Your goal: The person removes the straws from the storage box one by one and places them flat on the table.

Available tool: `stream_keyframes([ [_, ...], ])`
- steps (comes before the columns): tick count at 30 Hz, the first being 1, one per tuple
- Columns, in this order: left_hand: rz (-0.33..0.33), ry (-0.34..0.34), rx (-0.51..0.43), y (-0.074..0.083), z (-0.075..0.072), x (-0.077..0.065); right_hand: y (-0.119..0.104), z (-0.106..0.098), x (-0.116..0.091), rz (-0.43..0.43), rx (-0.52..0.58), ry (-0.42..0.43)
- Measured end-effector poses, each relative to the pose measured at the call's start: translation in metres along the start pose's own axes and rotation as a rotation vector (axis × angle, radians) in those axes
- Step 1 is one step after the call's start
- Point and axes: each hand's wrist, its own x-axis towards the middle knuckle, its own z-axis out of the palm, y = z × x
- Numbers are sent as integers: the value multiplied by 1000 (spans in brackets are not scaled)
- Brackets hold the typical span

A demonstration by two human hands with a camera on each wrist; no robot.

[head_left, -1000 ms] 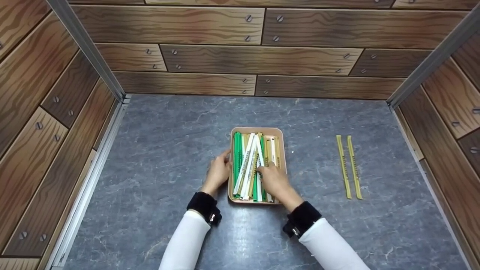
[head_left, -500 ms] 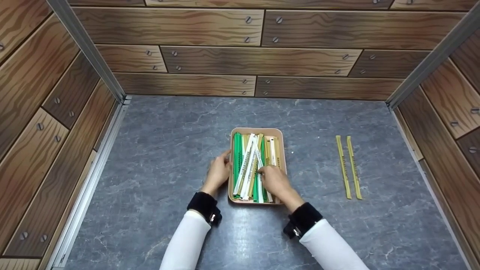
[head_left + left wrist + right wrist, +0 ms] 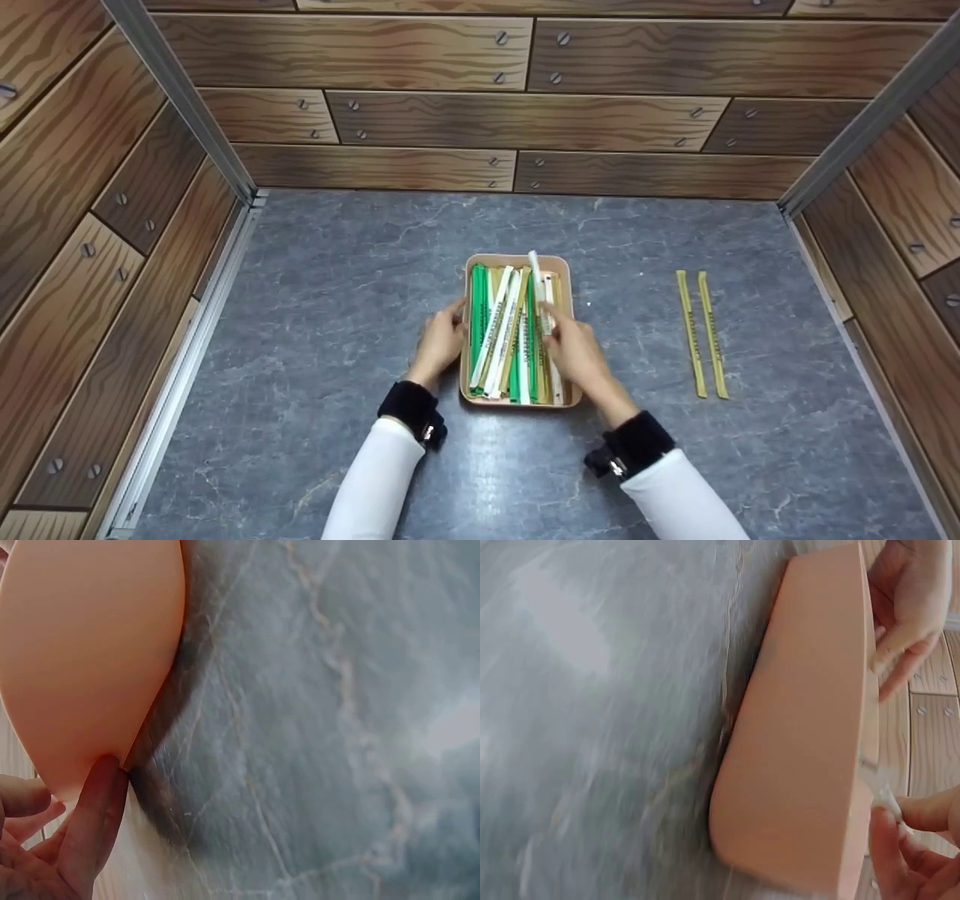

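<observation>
A pink rectangular tray (image 3: 564,271) holds several slim wrapped sticks in green (image 3: 478,322), white (image 3: 490,328) and gold. My left hand (image 3: 439,341) grips the tray's left side, its thumb at the rim and fingers (image 3: 97,802) against the outer wall in the left wrist view. My right hand (image 3: 577,352) is over the tray's right half, pinching a whitish wrapped stick (image 3: 535,271) between thumb and fingertips. That stick's far end rises above the far rim. In the right wrist view only a short pale piece of the stick (image 3: 881,791) shows at the fingertips.
Two gold sticks (image 3: 691,334) lie side by side on the grey marbled table (image 3: 337,300), right of the tray. Wood-patterned panels (image 3: 420,120) stand at the back and both sides. Small white specks lie between tray and gold sticks.
My right hand has drawn back slightly to the right, now holding a whitish stick lifted from among the others. Some sticks in the tray have shifted. My left hand stays at the tray's side.
</observation>
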Motion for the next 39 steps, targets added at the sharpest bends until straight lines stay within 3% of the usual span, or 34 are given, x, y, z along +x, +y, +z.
stream_keyframes([
  [5,-14,-8,15,2,0,0,17,-22,-8,-10,24,141],
  [9,1,-13,5,3,1,2,35,-44,-13,32,-26,201],
  [16,-14,-17,5,4,1,0,73,-77,-22,184,-73,159],
  [23,-28,-18,-8,3,0,1,110,-100,-32,310,-169,198],
  [31,-40,-10,2,2,-1,0,130,-118,-35,494,-238,121],
  [39,-25,-27,-17,0,-1,-1,145,-130,-32,663,-252,101],
])
